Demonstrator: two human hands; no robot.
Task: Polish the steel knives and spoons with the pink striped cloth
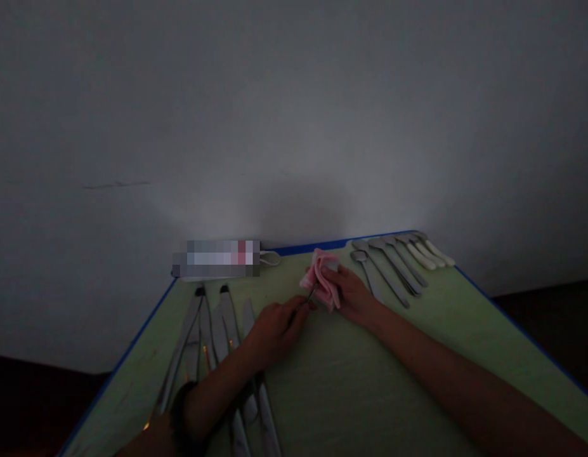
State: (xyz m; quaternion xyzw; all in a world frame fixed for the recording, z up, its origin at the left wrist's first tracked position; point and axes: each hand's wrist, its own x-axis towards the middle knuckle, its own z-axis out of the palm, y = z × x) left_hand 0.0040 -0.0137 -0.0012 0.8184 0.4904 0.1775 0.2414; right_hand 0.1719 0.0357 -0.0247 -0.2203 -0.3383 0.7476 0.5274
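Left hand [277,327], its fingers curled tight, grips a thin metal utensil [313,291] that slants up and rightward from the fingertips into a folded pink cloth [325,279]. Right hand [348,292] is closed on the cloth, thumb on top, just beside the left fingertips, so the utensil lies between the two; its far end is hidden, and its kind cannot be told. Nearest the right hand, a short spoon [368,275] lies just beyond the wrist, with longer spoons [396,266] slanting next to it and white-handled cutlery [420,256] farther right. Under and around the left forearm, which wears a dark band [182,416], long metal knives [220,333] are spread. Behind them sits a pixelated object [220,258] with a pale loop [271,258]. All rest on a green, blue-edged worktop [341,374] against a grey wall [294,114].
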